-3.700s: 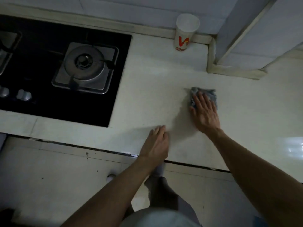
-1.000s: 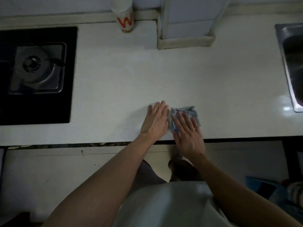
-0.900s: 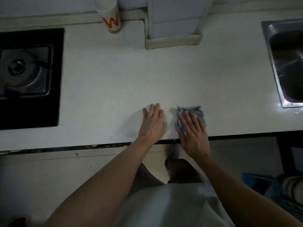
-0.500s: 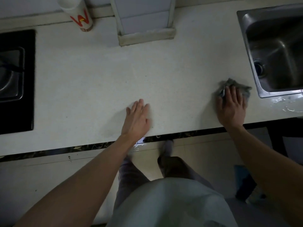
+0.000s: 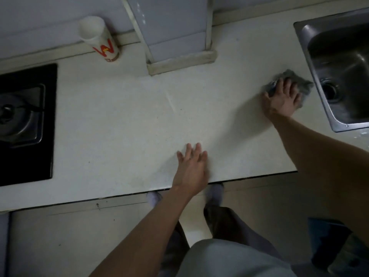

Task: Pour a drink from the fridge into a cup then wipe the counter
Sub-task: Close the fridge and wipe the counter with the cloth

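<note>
A: Left hand first, quick.
B: Left hand lies flat, palm down on the white speckled bench, close to the front edge. Fingers are straight and slightly spread. It holds nothing.
A: Right?
B: Right hand is reached out far to the right, fingers splayed and pressing down on a crumpled grey cloth. It's not clenched round the cloth, just pushing from on top, with the thumb at the cloth's left side.
A: Cloth position?
B: On the bench, right against the left rim of the stainless steel sink. Can't tell whether it overlaps the rim. It's bunched up and partly hidden under the fingers.
A: Cup?
B: Tall white paper cup with a red W, upright at the back wall, between the black glass gas hob and the grey tiled pillar. It's well apart from both hands. Can't tell what's inside.
</note>
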`<state>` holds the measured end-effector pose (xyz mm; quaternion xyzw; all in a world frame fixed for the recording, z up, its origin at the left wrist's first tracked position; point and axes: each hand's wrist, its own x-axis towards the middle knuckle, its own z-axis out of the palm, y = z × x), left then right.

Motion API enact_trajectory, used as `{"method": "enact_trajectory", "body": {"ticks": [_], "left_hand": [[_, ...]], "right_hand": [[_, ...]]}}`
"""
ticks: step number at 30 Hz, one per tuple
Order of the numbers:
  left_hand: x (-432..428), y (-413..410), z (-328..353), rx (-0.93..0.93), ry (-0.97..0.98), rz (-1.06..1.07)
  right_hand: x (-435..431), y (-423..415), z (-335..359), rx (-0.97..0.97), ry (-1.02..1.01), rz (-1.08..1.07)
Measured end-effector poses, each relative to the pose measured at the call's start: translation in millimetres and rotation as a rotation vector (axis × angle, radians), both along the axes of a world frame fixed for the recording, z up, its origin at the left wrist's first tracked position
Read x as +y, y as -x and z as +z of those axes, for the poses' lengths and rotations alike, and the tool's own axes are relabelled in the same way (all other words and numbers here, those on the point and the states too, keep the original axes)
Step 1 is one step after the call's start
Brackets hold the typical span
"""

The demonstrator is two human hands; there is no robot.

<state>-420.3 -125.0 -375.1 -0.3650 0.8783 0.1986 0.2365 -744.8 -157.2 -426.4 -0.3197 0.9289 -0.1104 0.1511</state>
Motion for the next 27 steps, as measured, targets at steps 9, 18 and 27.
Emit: {"method": "enact_trajectory", "body": {"ticks": [9, 18, 27], "left_hand": [[-2.3, 4.5, 2.1, -0.028, -0.054, 0.029], [2.3, -2.2, -5.2, 0.032, 0.051, 0.022], [-1.1, -7.3, -8.3, 0.09, 0.02, 0.05]], "right_hand": [[-118.1, -152.6, 15.4, -0.081, -0.015, 0.658], [-61.1, -234.1, -5.6, -0.009, 0.22, 1.453], [-14.1, -31.8, 13.3, -0.004, 0.11, 0.717]]}}
